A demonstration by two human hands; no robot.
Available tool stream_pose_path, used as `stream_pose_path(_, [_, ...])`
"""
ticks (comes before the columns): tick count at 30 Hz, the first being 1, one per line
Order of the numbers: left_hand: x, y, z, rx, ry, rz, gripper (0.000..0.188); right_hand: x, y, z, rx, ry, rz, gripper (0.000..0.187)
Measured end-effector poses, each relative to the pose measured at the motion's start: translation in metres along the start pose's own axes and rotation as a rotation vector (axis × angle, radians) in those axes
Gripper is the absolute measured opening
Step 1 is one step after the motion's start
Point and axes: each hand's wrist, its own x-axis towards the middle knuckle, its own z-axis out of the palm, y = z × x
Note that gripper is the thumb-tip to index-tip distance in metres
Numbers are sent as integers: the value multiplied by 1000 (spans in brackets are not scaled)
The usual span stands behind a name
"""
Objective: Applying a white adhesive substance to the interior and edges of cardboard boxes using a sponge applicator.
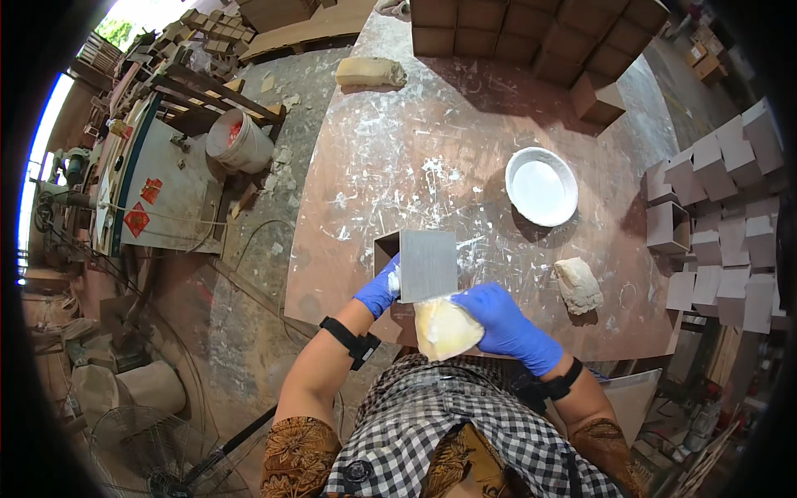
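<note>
A grey-faced square box (429, 266) is held up near the table's front edge, its open side turned left. My left hand (378, 290), blue-gloved with white smears, grips it by the left side; its fingertips are partly hidden in the opening. My right hand (506, 328), also gloved in blue, is closed around a pale yellow sponge block (444, 330). The sponge meets the box's lower edge. On the table to the right lie a round dish (570, 187) of white paste and a whitish, rough lump like another sponge (579, 286).
The brown table (365, 183) is streaked with white. A yellowish block (369, 73) lies at its far left edge. Stacked boxes (515, 33) and a single box (598, 100) stand at the back. More boxes (718, 170) are piled right. A bucket (259, 149) and fan (158, 452) are left.
</note>
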Motion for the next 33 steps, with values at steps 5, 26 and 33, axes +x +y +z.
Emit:
stream_pose_path(5, [8,-4,-3,635,-99,252,33,58,21,-20,36,379,151,60])
stream_pose_path(26, [10,20,1,-40,-377,-141,39,0,0,-37,-102,397,162,62])
stream_pose_path(33, [7,11,41,458,-25,121,39,47,48,-16,-348,291,147,56])
